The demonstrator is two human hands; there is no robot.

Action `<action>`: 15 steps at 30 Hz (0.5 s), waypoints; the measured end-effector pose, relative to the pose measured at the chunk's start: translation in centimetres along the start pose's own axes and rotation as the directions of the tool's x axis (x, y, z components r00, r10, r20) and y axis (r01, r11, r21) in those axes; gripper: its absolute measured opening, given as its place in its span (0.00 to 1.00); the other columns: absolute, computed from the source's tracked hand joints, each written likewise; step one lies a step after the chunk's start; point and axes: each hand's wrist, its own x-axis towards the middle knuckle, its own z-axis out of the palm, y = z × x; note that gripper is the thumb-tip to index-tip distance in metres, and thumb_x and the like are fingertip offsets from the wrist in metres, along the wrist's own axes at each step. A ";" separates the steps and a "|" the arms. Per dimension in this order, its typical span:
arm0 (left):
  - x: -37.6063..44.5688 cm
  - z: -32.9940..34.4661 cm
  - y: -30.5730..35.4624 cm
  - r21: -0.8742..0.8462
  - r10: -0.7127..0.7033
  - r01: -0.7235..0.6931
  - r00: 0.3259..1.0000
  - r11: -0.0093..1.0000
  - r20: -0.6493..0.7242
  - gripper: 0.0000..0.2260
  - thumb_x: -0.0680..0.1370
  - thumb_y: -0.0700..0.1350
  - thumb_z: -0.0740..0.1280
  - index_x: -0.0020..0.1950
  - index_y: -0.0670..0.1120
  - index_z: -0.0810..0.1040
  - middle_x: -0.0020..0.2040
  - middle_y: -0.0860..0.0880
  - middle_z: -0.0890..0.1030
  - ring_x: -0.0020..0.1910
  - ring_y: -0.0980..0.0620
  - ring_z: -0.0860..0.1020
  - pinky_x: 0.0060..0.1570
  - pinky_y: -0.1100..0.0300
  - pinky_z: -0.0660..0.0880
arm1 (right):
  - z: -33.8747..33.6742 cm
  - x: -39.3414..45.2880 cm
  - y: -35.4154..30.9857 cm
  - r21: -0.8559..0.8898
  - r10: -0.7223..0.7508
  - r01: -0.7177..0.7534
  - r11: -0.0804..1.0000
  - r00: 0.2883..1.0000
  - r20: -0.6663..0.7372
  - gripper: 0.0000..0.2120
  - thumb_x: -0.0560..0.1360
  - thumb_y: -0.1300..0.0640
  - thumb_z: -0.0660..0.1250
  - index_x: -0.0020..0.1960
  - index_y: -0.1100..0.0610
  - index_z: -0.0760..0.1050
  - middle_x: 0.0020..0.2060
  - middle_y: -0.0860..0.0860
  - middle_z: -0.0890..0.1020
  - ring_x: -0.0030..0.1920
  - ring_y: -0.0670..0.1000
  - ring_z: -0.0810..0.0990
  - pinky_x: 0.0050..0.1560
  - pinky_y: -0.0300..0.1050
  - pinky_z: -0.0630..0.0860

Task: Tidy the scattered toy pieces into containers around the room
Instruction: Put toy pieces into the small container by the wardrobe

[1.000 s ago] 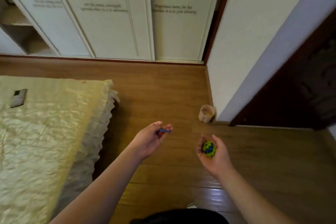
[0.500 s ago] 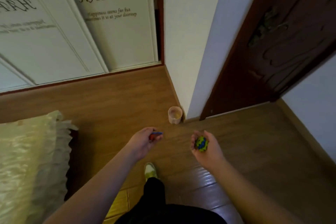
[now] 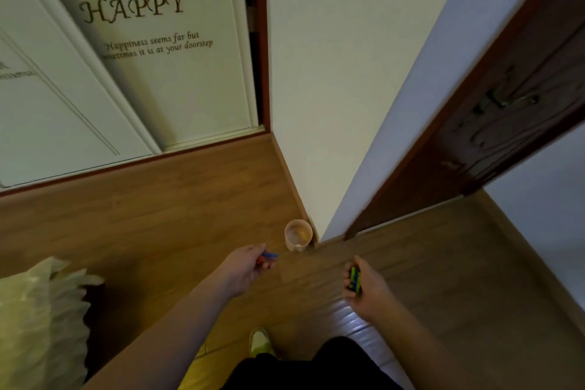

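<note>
The person is standing on the wooden floor (image 3: 158,225), both arms reaching out. The left hand (image 3: 245,269) is pinching small red and blue toy pieces (image 3: 267,256) at its fingertips. The right hand (image 3: 367,290) is curling its fingers around a clump of green and blue toy pieces (image 3: 355,279). A pale cup (image 3: 298,239) is sitting on the floor against the wall corner (image 3: 316,136), just beyond the left hand. A frilled bed cover (image 3: 38,320) is hanging at the lower left.
</note>
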 end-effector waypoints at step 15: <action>11.3 3.3 8.3 -0.165 -0.007 -0.010 0.995 0.986 -0.101 0.13 0.81 0.46 0.62 0.38 0.43 0.71 0.40 0.45 0.76 0.33 0.53 0.69 0.32 0.59 0.64 | 8.2 13.9 -11.0 -0.158 0.078 -0.080 0.984 0.997 -0.014 0.06 0.78 0.63 0.62 0.52 0.64 0.75 0.46 0.59 0.74 0.40 0.51 0.74 0.32 0.40 0.75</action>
